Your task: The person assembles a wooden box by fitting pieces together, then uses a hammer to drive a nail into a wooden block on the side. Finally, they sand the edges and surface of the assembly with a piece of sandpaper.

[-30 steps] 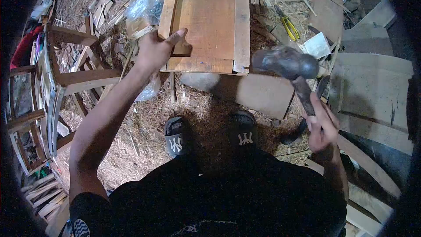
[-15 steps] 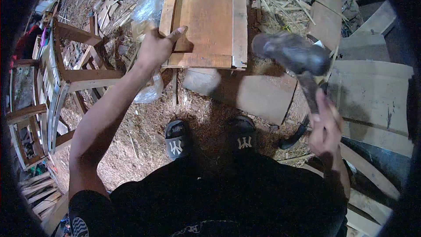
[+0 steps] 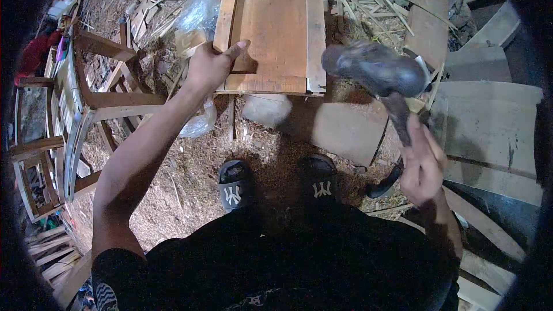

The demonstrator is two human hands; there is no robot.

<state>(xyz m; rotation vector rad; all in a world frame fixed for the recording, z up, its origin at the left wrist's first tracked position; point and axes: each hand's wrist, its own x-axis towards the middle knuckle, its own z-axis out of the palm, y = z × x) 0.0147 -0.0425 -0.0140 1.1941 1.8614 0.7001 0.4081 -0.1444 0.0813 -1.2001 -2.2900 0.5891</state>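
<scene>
A framed wooden panel (image 3: 276,34) with lighter edge strips lies in front of me, raised above the floor. My left hand (image 3: 213,66) grips its left side, thumb over the frame and the other fingers hidden beneath. In my right hand (image 3: 423,167) is a hammer (image 3: 383,70), held by its dark handle. The thick dark head, blurred by motion, points left toward the panel's right edge strip, with a gap between them. A light, blocky piece (image 3: 266,109) shows under the panel's near edge.
Wooden frames (image 3: 109,101) stand on the left. Clear plastic wrap (image 3: 199,14) lies beside the panel. Thin wood offcuts (image 3: 368,0) are piled behind it, and curved boards (image 3: 487,126) lie on the right. Sawdust covers the floor around my sandals (image 3: 233,184).
The hammer head has swung slightly left, nearer the panel's right edge. My left hand keeps its grip, and the panel appears a little lower in view.
</scene>
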